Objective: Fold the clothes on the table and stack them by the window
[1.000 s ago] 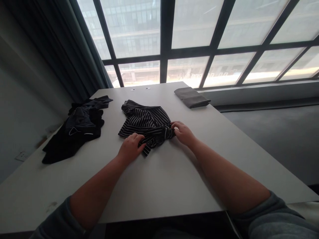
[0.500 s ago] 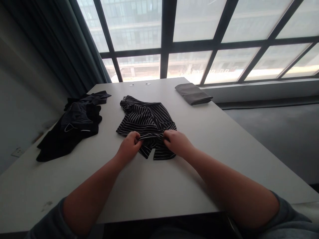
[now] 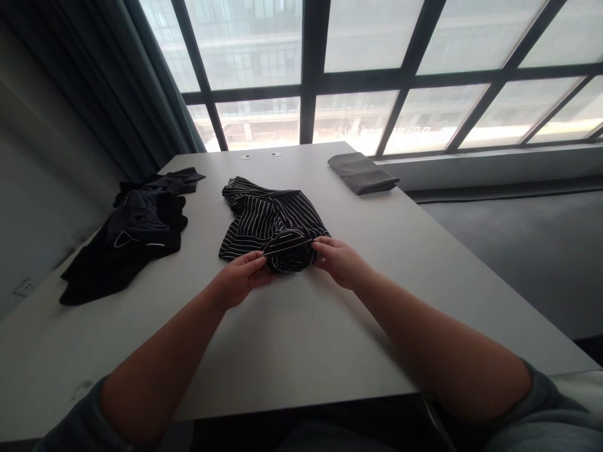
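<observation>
i've got the striped cloth (image 3: 271, 220) lying rumpled mid-table (image 3: 292, 339), between a dark pile (image 3: 132, 232) and a grey folded cloth (image 3: 362, 172). it looks light, soft and floppy, so i'd take it by a hem or corner, not the middle. my left hand (image 3: 238, 279) and right hand (image 3: 342, 260) each pinch its near edge, fingers closed on fabric. half a second ago that edge trailed flat toward me in two flaps. now it's bunched into a roll between my hands.

Bare table (image 3: 292, 339) near the body; dark clothes (image 3: 127, 232) (left) block that side
</observation>
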Tool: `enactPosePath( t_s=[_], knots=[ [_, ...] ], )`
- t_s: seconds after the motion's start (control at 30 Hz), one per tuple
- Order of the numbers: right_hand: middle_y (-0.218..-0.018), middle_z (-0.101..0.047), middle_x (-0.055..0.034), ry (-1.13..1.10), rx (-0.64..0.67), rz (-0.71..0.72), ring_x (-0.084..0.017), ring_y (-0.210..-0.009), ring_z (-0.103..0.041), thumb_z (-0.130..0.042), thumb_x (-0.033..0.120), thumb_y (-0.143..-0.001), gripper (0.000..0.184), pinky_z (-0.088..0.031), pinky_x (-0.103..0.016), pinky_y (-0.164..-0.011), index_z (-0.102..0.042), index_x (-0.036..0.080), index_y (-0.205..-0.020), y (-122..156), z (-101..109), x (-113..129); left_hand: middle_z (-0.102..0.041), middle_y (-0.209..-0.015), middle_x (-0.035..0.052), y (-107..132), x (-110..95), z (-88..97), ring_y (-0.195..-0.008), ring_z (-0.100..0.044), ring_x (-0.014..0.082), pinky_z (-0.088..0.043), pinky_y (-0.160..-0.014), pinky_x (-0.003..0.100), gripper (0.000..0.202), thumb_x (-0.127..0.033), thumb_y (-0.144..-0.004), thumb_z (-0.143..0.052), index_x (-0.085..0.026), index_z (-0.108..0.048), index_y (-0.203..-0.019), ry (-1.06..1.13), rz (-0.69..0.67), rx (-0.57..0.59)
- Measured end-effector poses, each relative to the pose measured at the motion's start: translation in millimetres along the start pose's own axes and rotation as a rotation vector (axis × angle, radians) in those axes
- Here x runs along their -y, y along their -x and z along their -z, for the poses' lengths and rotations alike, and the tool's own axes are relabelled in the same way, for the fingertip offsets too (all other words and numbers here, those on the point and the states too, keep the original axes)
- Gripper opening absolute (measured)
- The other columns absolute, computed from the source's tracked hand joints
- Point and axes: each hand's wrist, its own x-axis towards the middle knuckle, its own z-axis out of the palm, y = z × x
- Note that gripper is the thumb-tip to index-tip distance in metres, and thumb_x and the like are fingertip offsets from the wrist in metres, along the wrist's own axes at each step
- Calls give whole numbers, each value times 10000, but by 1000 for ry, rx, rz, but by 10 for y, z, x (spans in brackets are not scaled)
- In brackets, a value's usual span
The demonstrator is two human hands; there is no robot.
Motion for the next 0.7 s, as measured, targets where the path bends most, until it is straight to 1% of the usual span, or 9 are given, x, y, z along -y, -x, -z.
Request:
enactPosePath(
  t_s=[0.03,0.1,0.2,0.27,0.33,0.4,0.5,0.6,0.7],
  knots=[
    [-917,-711,-14,-108,22,-21,-179,-872,-655,-793,358,-810,197,-560,-310,-797,-679,216,-885,-5,-6,-20,-772,-1135,95,-11,-3,3,-1056,-745,235,-624,-992,445,233,-289,-876,-824,-165,-733,-1052,44,-20,1],
    [-934,-735,-23,-253,131,-65,-183,-880,-675,-784,327,-821,184,-581,-319,-808,-698,206,-930,16,-12,-26,-777,-1177,127,-20,-16,-4,-1083,-742,255,-621,-992,439,236,-321,-939,-745,-140,-747,-1090,110,-36,34],
    [-933,-767,-40,-344,309,-136,-203,-877,-709,-688,315,-884,164,-608,-368,-843,-713,189,-986,80,-5,20,-799,-1082,117,-2,-58,-28,-1030,-754,255,-624,-961,397,244,-337,-978,-664,-127,-764,-1051,176,-43,40],
    [-912,-776,-56,-318,321,-130,-219,-871,-727,-646,332,-903,175,-613,-390,-873,-711,181,-965,114,-2,53,-801,-980,95,27,-94,-41,-981,-761,258,-628,-944,403,231,-344,-979,-646,-144,-760,-980,162,-55,2],
    [-916,-779,-79,-235,295,-101,-241,-887,-739,-635,375,-906,212,-609,-404,-898,-703,177,-941,130,-11,72,-793,-941,93,60,-124,-47,-954,-763,277,-632,-929,440,267,-404,-978,-639,-161,-744,-946,91,-65,-28],
    [-932,-772,-96,-139,261,-87,-261,-906,-740,-635,439,-905,267,-604,-420,-909,-689,179,-935,130,-25,78,-779,-936,97,90,-143,-43,-927,-756,287,-631,-894,456,334,-504,-943,-669,-174,-715,-946,-31,-85,-29],
    [-890,-732,-75,-54,185,-46,-245,-837,-704,-682,530,-873,331,-604,-400,-825,-635,205,-910,105,-25,79,-728,-887,45,118,-157,-27,-846,-723,245,-609,-816,397,432,-577,-806,-802,-205,-635,-949,-355,-174,-12],
    [-768,-627,4,-7,153,61,-173,-680,-601,-775,586,-812,431,-540,-313,-655,-527,238,-867,60,30,82,-676,-879,-24,129,-162,-12,-785,-680,194,-559,-746,325,501,-498,-740,-875,-246,-564,-1042,-787,-260,-42],
    [-750,-576,56,178,228,173,-147,-655,-557,-830,569,-764,502,-475,-277,-629,-479,256,-941,23,110,84,-677,-951,-27,113,-151,14,-805,-669,192,-515,-743,314,489,-413,-831,-785,-284,-539,-1234,-1088,-384,-144]
  ],
)
